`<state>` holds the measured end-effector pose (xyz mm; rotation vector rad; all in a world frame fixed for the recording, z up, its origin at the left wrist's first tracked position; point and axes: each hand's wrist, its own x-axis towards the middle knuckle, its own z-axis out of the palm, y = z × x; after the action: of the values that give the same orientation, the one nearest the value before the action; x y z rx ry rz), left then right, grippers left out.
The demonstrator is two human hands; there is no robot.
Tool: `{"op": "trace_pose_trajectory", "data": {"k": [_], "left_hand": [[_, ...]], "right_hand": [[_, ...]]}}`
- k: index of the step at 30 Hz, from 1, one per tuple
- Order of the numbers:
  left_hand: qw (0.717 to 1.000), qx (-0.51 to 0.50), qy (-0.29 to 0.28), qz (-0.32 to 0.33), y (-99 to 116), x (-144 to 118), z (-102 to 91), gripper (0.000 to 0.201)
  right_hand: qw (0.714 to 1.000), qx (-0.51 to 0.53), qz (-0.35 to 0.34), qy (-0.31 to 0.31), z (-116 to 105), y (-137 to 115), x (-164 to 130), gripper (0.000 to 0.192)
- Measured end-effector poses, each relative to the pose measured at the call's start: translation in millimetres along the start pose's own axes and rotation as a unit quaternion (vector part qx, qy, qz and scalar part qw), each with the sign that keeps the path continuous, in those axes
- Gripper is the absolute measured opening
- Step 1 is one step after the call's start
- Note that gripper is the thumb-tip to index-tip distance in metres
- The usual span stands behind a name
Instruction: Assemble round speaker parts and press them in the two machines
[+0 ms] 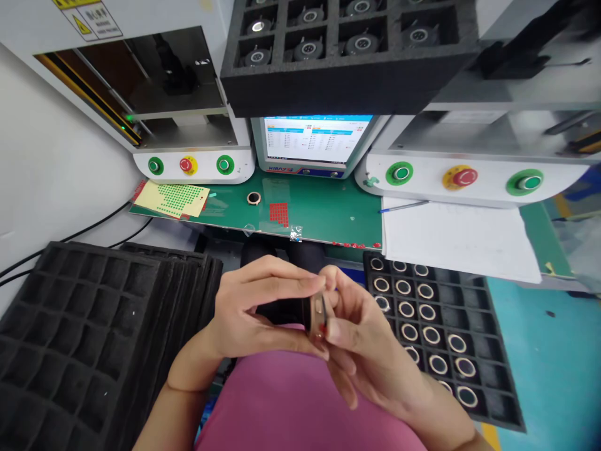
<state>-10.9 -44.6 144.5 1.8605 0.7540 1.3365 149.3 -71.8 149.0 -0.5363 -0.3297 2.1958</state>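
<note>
- Low in the middle of the view, above a pink-clad lap, the left hand and the right hand meet around a short black cylindrical part with a copper-coloured ring at one end.
- The left hand's fingers curl over the top of the part and its thumb lies under it, so the black body is clasped from that side.
- The right hand's thumb and fingertips pinch the ringed end, where a small metal tab shows on the rim.
- The part's long axis lies roughly level, running left to right; the ringed end points towards the right hand and the black end sits hidden in the left hand.
- Just right of the hands lies a black foam tray of round parts with pale rings, its pockets filled in rows.
- To the left stands a stack of black foam trays with bare square pockets.
- Beyond the hands, the green bench carries a loose copper-coloured ring, a patch of small red stickers, a yellow sheet of green dot stickers and a white paper sheet with a pen at its top edge.
- Behind these sit a lit screen and two white machines with green and red buttons.
- Another black foam tray of grey round parts rests on top.
</note>
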Motion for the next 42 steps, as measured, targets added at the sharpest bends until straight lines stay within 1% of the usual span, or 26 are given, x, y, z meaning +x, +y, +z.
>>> {"op": "trace_pose_trajectory", "data": {"k": [2,4,5,6,8,10,12,13,14,15,17,21,24,26,29,32,36,40,42], "left_hand": [[0.998,-0.036,0.009,-0.044,0,1,-1.2,0.061],[0.986,-0.118,0.014,-0.119,-2,2,-1.8,0.068],[0.971,-0.175,0.014,-0.162,-3,2,-1.5,0.072],[0.951,-0.233,0.015,-0.205,-5,2,-0.8,0.073],[0.899,-0.336,0.017,-0.28,-8,1,2.1,0.065],[0.848,-0.405,0.003,-0.343,-9,0,7.0,0.047],[0.806,-0.452,-0.015,-0.381,-8,-1,12.9,0.034],[0.793,-0.466,-0.019,-0.392,-6,-2,15.8,0.029],[0.786,-0.472,-0.017,-0.398,-5,-2,18.4,0.026],[0.786,-0.47,-0.01,-0.401,-4,-3,20.8,0.023],[0.799,-0.453,0.004,-0.396,-2,-4,24.9,0.021],[0.849,-0.391,0.002,-0.356,-2,-6,32.6,0.027],[0.883,-0.33,0.02,-0.333,-3,-8,39.0,0.028],[0.9,-0.283,0.027,-0.331,-3,-9,42.2,0.027],[0.93,-0.185,0.011,-0.318,0,-10,44.1,0.025],[0.954,-0.096,-0.024,-0.285,3,-9,43.3,0.023],[0.965,-0.049,-0.063,-0.25,7,-5,41.8,0.021],[0.981,0.007,-0.081,-0.177,8,-4,42.4,0.013],[0.986,0.051,-0.087,-0.135,8,-4,43.4,0.012]], "right_hand": [[1.0,-0.004,0.004,-0.024,-1,0,2,0.039],[0.999,-0.012,-0.003,-0.046,-4,-2,4,0.037],[0.999,-0.022,-0.021,-0.042,-6,-4,5,0.035],[0.998,-0.041,-0.05,-0.026,-9,-6,5,0.032],[0.984,-0.103,-0.139,0.033,-14,-10,6,0.024],[0.949,-0.174,-0.243,0.098,-19,-12,7,0.016],[0.912,-0.219,-0.316,0.142,-23,-10,8,0.011],[0.902,-0.229,-0.333,0.153,-24,-8,9,0.01],[0.898,-0.233,-0.339,0.157,-25,-6,9,0.01],[0.898,-0.234,-0.338,0.155,-26,-4,9,0.012],[0.906,-0.235,-0.322,0.14,-25,1,10,0.016],[0.922,-0.254,-0.271,0.108,-24,7,8,0.024],[0.941,-0.23,-0.232,0.082,-22,11,6,0.028],[0.948,-0.212,-0.223,0.079,-21,13,5,0.027],[0.944,-0.211,-0.234,0.095,-17,13,7,0.025],[0.939,-0.221,-0.241,0.105,-14,10,8,0.026],[0.933,-0.229,-0.25,0.121,-12,10,9,0.026],[0.918,-0.216,-0.302,0.14,-10,16,11,0.026],[0.905,-0.206,-0.338,0.156,-9,20,13,0.028]]}}
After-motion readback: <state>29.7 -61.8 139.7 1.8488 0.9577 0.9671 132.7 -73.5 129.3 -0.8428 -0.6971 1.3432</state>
